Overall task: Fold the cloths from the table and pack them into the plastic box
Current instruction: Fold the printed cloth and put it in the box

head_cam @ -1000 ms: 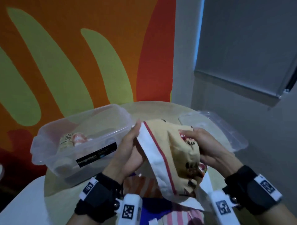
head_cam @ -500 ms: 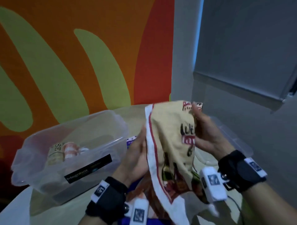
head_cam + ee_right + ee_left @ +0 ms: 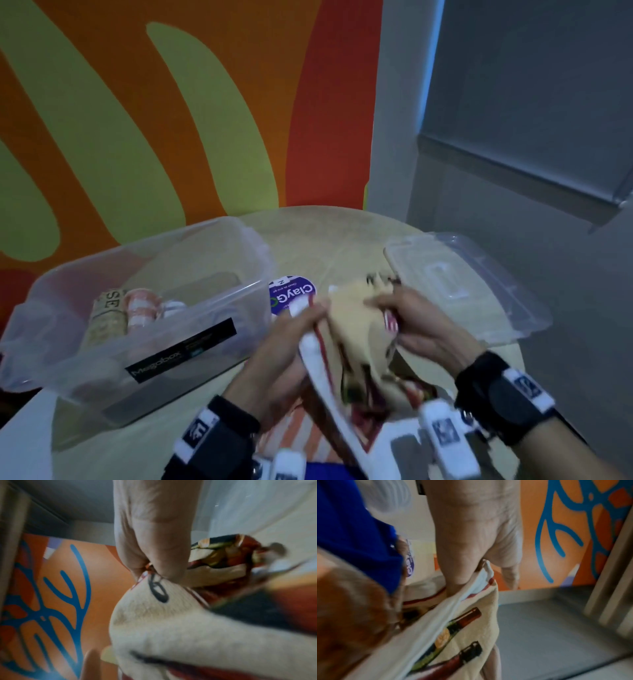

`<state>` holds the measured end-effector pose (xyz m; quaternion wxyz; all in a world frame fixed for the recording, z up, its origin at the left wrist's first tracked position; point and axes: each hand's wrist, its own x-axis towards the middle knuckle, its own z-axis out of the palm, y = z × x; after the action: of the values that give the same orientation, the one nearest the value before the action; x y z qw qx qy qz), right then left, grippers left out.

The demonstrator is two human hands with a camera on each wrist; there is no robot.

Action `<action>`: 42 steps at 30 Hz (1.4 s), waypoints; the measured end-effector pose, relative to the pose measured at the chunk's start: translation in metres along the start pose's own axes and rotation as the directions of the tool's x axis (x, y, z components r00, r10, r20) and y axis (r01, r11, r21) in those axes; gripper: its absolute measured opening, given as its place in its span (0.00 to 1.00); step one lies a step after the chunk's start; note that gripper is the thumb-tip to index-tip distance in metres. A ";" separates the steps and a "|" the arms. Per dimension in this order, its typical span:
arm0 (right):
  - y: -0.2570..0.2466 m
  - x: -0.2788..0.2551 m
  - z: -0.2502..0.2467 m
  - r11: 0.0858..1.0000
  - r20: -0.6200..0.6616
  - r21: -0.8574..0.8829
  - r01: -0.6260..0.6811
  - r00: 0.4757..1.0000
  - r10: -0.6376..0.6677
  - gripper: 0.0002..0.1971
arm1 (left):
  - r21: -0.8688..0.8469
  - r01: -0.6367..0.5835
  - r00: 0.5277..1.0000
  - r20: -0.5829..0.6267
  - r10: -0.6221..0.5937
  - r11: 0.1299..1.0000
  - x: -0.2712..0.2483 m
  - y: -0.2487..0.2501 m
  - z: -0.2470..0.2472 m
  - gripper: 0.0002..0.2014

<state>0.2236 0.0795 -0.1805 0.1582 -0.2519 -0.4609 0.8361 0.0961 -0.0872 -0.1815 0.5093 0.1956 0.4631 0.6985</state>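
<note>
Both hands hold one cream terry cloth with a white border, red stripe and printed bottles (image 3: 356,339), lifted above the near part of the round pale wooden table (image 3: 335,233). The left hand (image 3: 277,359) grips the cloth's white-bordered left edge; in the left wrist view its fingers (image 3: 462,566) curl over the hem, clamped on it. The right hand (image 3: 421,332) holds the cloth's far right part; in the right wrist view thumb and fingers (image 3: 164,561) pinch a bunched fold. The cloth is blurred and creased between the hands, its lower end hanging toward the near edge.

The clear plastic box with a black label (image 3: 178,356) stands on the table's left side, open. Inside it, at the left end, lie a rolled beige cloth with letters (image 3: 106,315) and, just beside it, a rolled orange-and-white striped cloth (image 3: 142,310). The clear plastic lid (image 3: 479,284) lies on the table's far right. A purple round sticker (image 3: 291,296) lies between box and hands. Under the hands: an orange-and-white striped cloth (image 3: 294,431) and a blue cloth (image 3: 329,471).
</note>
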 end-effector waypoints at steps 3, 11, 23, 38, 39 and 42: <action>-0.052 0.010 0.018 0.965 0.009 0.128 0.230 0.972 -0.233 0.24 | -0.008 -0.085 0.990 0.113 0.085 0.996 0.009 0.023 0.007 0.20; 0.013 -0.012 -0.003 0.993 0.077 -0.085 -0.079 0.993 0.086 0.22 | 0.142 0.039 0.999 -0.007 -0.038 0.989 0.012 -0.009 -0.011 0.16; -0.010 -0.004 -0.026 0.965 -0.217 -0.199 0.170 0.953 -0.213 0.15 | 0.194 -0.044 0.993 -0.103 0.065 0.980 0.001 0.006 -0.018 0.13; 0.037 -0.060 -0.033 0.857 -0.053 -0.500 0.127 0.983 -0.176 0.12 | 0.553 -0.047 0.988 -0.096 0.119 0.832 -0.042 -0.006 -0.025 0.12; 0.031 -0.060 -0.027 0.890 -0.094 -0.430 0.153 0.973 -0.212 0.11 | 0.533 -0.075 0.981 -0.114 0.160 0.843 -0.040 -0.002 -0.021 0.13; 0.025 -0.060 -0.012 0.904 -0.213 -0.408 0.129 0.949 -0.232 0.12 | 0.477 -0.078 0.961 -0.198 0.194 0.875 -0.032 -0.001 -0.018 0.13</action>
<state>0.2794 0.0448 -0.1910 0.2406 -0.3403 -0.6147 0.6696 0.0961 -0.1233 -0.1847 0.3370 0.2584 0.6599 0.6198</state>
